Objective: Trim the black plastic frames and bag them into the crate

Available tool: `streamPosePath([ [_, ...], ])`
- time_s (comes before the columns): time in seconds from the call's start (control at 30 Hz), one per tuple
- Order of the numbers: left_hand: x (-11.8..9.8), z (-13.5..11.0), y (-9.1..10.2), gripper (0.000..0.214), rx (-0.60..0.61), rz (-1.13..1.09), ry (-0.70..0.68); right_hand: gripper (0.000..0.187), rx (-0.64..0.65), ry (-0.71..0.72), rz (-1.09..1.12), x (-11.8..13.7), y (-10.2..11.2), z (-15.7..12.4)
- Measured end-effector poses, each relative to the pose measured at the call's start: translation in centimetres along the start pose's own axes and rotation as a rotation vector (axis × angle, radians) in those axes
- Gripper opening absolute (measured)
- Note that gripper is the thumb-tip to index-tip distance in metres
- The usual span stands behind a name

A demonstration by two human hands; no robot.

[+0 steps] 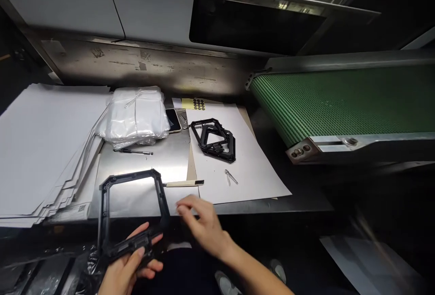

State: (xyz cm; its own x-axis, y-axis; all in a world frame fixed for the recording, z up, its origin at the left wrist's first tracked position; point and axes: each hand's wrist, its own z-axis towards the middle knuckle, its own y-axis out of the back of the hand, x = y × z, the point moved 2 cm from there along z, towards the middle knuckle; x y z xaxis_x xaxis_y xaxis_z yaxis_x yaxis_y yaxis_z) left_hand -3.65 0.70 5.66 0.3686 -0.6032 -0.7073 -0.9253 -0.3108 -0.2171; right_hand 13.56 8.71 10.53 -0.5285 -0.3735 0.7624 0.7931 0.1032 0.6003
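My left hand grips a black plastic frame by its lower edge, thumb on top and fingers beneath. The frame is tilted up in front of the table's near edge, its middle an open window. Just to its right is my right hand, apart from it, with thumb and fingertips pressed together; whatever lies between them, if anything, is too small to make out. Further back, more black frames lie stacked on a white sheet. A small nail clipper rests below them, and a cream-handled cutter lies nearer the held frame.
Large white sheets are piled at left, beside a bundle of clear plastic bags. A phone, a pen and a yellow sticker sheet lie around. A green conveyor belt juts in from the right. Bagged frames sit lower left.
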Motion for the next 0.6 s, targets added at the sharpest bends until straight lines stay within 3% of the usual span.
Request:
streamPosePath([
  [0.13, -1.7, -2.2, -1.4, 0.068, 0.019, -0.109, 0.045, 0.032, -0.263, -0.253, -0.277, -9.5, 4.4, -0.9],
  [0.27, -2.4, -3.8, -3.6, 0.062, 0.029, -0.139, 0.030, 0.047, -0.311, -0.387, -0.402, -15.6, 5.8, -2.9],
  [0.43, -2.0, -5.2, -6.4, 0.058, 0.074, -0.123, 0.050, 0.038, -0.270, -0.393, -0.331, -17.1, 6.5, -4.2],
  [0.6, -1.6, -6.2, -8.0, 0.051, 0.071, -0.124, 0.091, 0.030, -0.229, -0.476, -0.074, -15.3, 8.0, -4.3],
])
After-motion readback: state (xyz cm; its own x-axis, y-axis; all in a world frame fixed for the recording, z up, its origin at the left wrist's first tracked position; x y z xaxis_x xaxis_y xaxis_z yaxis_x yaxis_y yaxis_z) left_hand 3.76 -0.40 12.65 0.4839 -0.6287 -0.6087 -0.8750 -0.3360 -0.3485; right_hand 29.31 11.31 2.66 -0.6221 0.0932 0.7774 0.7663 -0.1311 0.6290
